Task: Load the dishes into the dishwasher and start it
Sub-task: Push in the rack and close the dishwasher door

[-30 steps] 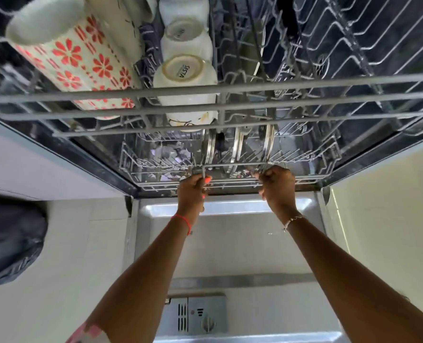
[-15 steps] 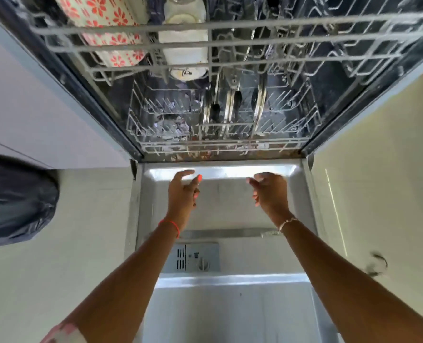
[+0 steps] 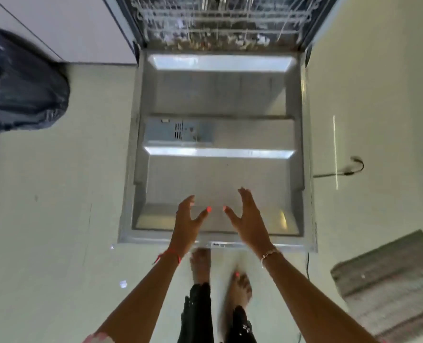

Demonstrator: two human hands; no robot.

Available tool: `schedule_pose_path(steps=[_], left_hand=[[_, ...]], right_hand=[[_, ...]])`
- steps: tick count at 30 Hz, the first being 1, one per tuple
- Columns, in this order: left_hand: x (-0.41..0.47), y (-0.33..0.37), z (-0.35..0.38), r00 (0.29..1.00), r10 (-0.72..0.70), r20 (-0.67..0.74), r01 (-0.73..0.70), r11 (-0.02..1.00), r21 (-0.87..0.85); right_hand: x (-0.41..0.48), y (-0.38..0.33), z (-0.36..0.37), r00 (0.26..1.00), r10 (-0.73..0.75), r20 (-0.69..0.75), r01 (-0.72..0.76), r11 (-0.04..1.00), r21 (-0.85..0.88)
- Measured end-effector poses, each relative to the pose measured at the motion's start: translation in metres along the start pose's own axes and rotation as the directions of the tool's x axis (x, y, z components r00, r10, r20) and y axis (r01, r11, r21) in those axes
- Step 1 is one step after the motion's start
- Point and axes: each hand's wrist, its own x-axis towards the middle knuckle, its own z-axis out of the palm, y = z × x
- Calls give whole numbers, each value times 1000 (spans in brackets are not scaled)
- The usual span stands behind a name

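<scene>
The dishwasher door (image 3: 220,95) lies open flat in front of me, its steel inner panel facing up, with the detergent dispenser (image 3: 178,131) at its left middle. The lower rack (image 3: 220,23) sits pushed inside the machine at the top of the view; its contents are blurred. My left hand (image 3: 188,221) and my right hand (image 3: 246,219) hover open over the near part of the door, palms facing each other, fingers spread, holding nothing. Neither hand touches the door that I can tell.
A dark bag (image 3: 20,80) sits on the pale floor at the left by the white cabinet (image 3: 64,26). A grey mat (image 3: 393,280) lies at the right. A thin cable (image 3: 349,169) runs on the floor right of the door. My bare feet (image 3: 220,276) stand at the door's near edge.
Both hands let go of the lower rack after it slid in and drew back toward the door's near edge. My view tilted down, away from the racks.
</scene>
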Motion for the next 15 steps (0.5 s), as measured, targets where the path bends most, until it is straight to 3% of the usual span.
schedule_pose_path(steps=[2,4,6,8,9,11,13,15], left_hand=[[-32,-35,8,994,-106,-40,101,990,-101],[-56,-61,13,958,-281,-60,263,941,-213],[-70,-84,18,872,-487,47,473,813,-341],[-71,-100,23,770,-593,234,622,620,-478],[-67,-108,27,735,-604,307,657,523,-543],[-52,-127,38,724,-583,370,643,376,-667],[-34,-144,48,795,-490,357,550,334,-766],[-24,-157,55,873,-368,322,430,267,-862]], right_hand=[[-33,22,26,995,88,-47,-78,981,176],[-56,35,47,943,315,-106,-239,864,444],[-71,47,69,797,597,90,-462,507,727],[-79,61,88,646,691,323,-579,168,798],[-79,71,97,596,703,388,-575,37,817],[-71,91,112,564,686,459,-461,-199,865],[-55,111,123,568,694,444,-312,-318,896],[-44,125,124,650,648,396,-176,-379,909]])
